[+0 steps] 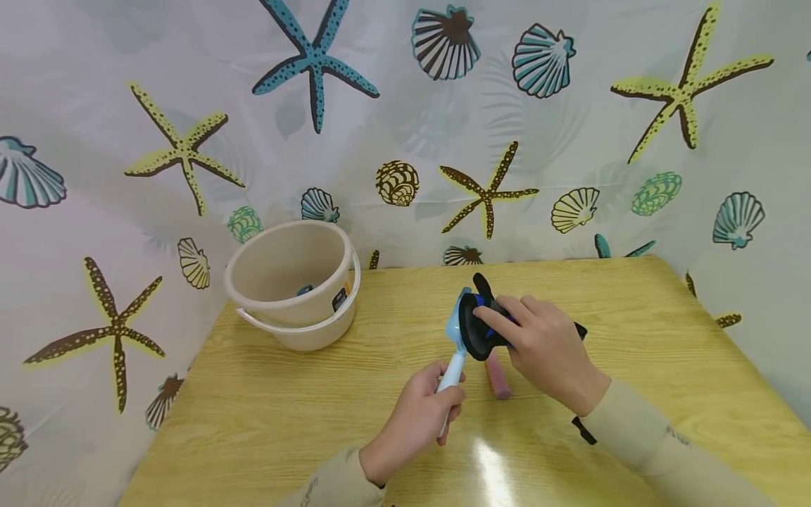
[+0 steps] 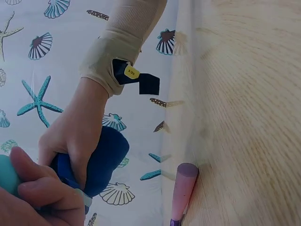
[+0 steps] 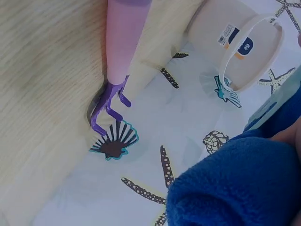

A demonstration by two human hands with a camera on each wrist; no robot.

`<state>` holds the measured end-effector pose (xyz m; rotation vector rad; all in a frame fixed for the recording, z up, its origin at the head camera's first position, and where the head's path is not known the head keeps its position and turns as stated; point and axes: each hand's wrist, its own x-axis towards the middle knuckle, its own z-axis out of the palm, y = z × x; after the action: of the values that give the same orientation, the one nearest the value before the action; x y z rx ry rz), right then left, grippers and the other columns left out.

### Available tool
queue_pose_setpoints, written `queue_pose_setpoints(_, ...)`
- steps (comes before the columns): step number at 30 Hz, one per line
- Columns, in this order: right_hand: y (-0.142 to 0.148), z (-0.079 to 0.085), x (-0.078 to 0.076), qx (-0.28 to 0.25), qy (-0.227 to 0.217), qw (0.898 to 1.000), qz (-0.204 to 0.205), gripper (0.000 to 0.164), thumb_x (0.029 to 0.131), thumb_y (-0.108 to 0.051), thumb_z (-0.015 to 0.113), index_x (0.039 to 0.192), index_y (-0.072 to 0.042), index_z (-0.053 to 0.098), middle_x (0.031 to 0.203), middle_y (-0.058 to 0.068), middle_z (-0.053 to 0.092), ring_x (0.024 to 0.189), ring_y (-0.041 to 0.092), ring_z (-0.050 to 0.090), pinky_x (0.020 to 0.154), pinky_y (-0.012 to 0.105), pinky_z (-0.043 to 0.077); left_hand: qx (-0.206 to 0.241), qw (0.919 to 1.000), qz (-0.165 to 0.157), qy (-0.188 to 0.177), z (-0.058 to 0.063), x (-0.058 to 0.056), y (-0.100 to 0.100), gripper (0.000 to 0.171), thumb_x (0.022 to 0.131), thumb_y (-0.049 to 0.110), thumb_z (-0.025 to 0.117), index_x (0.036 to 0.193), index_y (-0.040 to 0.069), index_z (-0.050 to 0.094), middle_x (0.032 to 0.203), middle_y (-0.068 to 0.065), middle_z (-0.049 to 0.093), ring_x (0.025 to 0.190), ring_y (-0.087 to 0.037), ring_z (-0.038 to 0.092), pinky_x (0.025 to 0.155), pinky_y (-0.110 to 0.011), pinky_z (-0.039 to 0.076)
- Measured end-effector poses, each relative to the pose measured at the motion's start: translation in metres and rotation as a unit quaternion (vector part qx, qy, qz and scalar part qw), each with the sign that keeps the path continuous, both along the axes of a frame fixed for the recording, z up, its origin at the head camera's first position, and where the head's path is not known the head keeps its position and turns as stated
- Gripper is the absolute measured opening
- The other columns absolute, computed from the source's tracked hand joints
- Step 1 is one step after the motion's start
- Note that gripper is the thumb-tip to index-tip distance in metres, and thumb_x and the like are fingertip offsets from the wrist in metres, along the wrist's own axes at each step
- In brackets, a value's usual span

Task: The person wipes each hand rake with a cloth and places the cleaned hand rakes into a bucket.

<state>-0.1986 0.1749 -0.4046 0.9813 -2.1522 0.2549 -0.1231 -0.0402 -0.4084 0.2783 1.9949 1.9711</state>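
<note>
My left hand [image 1: 421,401] grips the white-blue handle of a light blue hand trowel [image 1: 453,327], held tilted above the table with its blade upward. My right hand [image 1: 548,345] holds a dark blue fuzzy cloth [image 3: 235,183] against the trowel's blade and covers part of it; the cloth looks nearly black in the head view. The left wrist view shows the right hand's fingers bent over the cloth [image 2: 106,160]. Below the hands, a small hand rake [image 3: 124,47] with a pink handle and purple tines lies on the table.
A beige bucket [image 1: 288,264] with a white carrying handle stands at the table's back left, a small blue thing [image 1: 305,289] inside it. The wood-grain table [image 1: 285,408] meets a white curtain [image 1: 393,120] printed with starfish and shells at the back and sides.
</note>
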Motion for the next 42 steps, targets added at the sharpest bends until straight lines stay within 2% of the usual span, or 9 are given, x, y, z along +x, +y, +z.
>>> queue_pose_setpoints(3, 0.001, -0.003, 0.004, -0.021, -0.039, 0.999, 0.003, 0.054, 0.071, 0.007, 0.065, 0.121, -0.013, 0.063, 0.104, 0.013, 0.064, 0.078, 0.026, 0.059, 0.061, 0.046, 0.057, -0.006, 0.9999, 0.006, 0.013, 0.002, 0.0, 0.001, 0.015, 0.088, 0.007, 0.052, 0.101, -0.001, 0.053, 0.059, -0.001, 0.047, 0.035, -0.009, 0.035, 0.032, -0.018, 0.034)
queue_pose_setpoints(6, -0.001, -0.005, 0.011, -0.063, -0.128, 0.99, 0.011, 0.054, 0.074, 0.004, 0.068, 0.124, -0.015, 0.061, 0.105, 0.008, 0.064, 0.09, 0.021, 0.06, 0.071, 0.046, 0.057, -0.011, 0.9998, 0.01, 0.013, 0.003, -0.001, 0.002, 0.015, 0.087, 0.007, 0.053, 0.1, -0.002, 0.053, 0.059, -0.001, 0.048, 0.035, -0.009, 0.035, 0.032, -0.018, 0.034)
queue_pose_setpoints(12, -0.01, -0.002, 0.026, -0.137, -0.298, 0.942, 0.075, 0.057, 0.079, 0.007, 0.064, 0.128, -0.022, 0.056, 0.113, 0.0, 0.064, 0.092, 0.009, 0.059, 0.073, 0.04, 0.056, -0.02, 0.9997, 0.017, -0.003, -0.001, -0.004, 0.005, 0.016, 0.087, 0.006, 0.053, 0.099, -0.003, 0.051, 0.06, -0.002, 0.048, 0.036, -0.009, 0.036, 0.032, -0.019, 0.034)
queue_pose_setpoints(18, -0.02, 0.002, 0.031, -0.161, -0.336, 0.92, 0.118, 0.052, 0.082, 0.002, 0.065, 0.127, -0.024, 0.057, 0.116, -0.002, 0.063, 0.099, 0.012, 0.056, 0.078, 0.043, 0.053, -0.022, 0.9997, 0.006, -0.01, -0.002, -0.008, 0.003, 0.013, 0.087, 0.007, 0.051, 0.097, -0.001, 0.05, 0.061, -0.002, 0.048, 0.036, -0.01, 0.035, 0.033, -0.021, 0.035)
queue_pose_setpoints(20, -0.021, 0.003, 0.03, -0.153, -0.322, 0.927, 0.12, 0.052, 0.081, 0.0, 0.066, 0.127, -0.023, 0.057, 0.117, -0.003, 0.062, 0.099, 0.012, 0.056, 0.077, 0.042, 0.053, -0.022, 0.9997, -0.004, -0.011, -0.002, -0.008, 0.003, 0.011, 0.087, 0.007, 0.049, 0.096, 0.0, 0.049, 0.061, -0.002, 0.048, 0.036, -0.011, 0.035, 0.033, -0.021, 0.035)
queue_pose_setpoints(27, -0.02, -0.001, 0.018, -0.079, -0.157, 0.983, 0.057, 0.059, 0.072, 0.002, 0.069, 0.127, -0.018, 0.059, 0.116, 0.007, 0.06, 0.096, 0.018, 0.057, 0.066, 0.041, 0.057, -0.051, 0.9987, 0.0, 0.01, -0.004, -0.006, 0.003, 0.012, 0.087, 0.009, 0.05, 0.096, 0.001, 0.051, 0.061, -0.001, 0.05, 0.043, -0.01, 0.041, 0.033, -0.022, 0.039)
queue_pose_setpoints(34, -0.009, -0.003, 0.0, -0.027, -0.026, 0.999, 0.008, 0.056, 0.07, 0.006, 0.07, 0.121, -0.014, 0.064, 0.104, 0.014, 0.063, 0.085, 0.027, 0.059, 0.063, 0.046, 0.057, -0.049, 0.9987, -0.003, 0.013, -0.004, -0.001, 0.0, 0.016, 0.087, 0.01, 0.051, 0.101, 0.002, 0.052, 0.062, -0.001, 0.049, 0.045, -0.011, 0.041, 0.032, -0.022, 0.039)
queue_pose_setpoints(38, -0.004, -0.003, 0.0, -0.011, -0.036, 0.999, -0.009, 0.053, 0.071, 0.001, 0.068, 0.122, -0.014, 0.063, 0.098, 0.013, 0.061, 0.075, 0.025, 0.057, 0.053, 0.042, 0.055, -0.043, 0.9989, 0.005, 0.019, -0.005, -0.001, -0.001, 0.017, 0.087, 0.011, 0.052, 0.101, 0.002, 0.054, 0.062, -0.001, 0.049, 0.044, -0.011, 0.04, 0.032, -0.022, 0.038)
queue_pose_setpoints(42, -0.007, -0.004, 0.011, -0.031, -0.128, 0.991, -0.008, 0.054, 0.074, -0.009, 0.072, 0.126, -0.016, 0.059, 0.097, 0.008, 0.061, 0.075, 0.019, 0.058, 0.055, 0.039, 0.057, -0.045, 0.9987, 0.012, 0.019, -0.005, -0.003, 0.001, 0.015, 0.086, 0.01, 0.053, 0.099, 0.001, 0.054, 0.061, -0.001, 0.049, 0.043, -0.011, 0.039, 0.032, -0.021, 0.037)
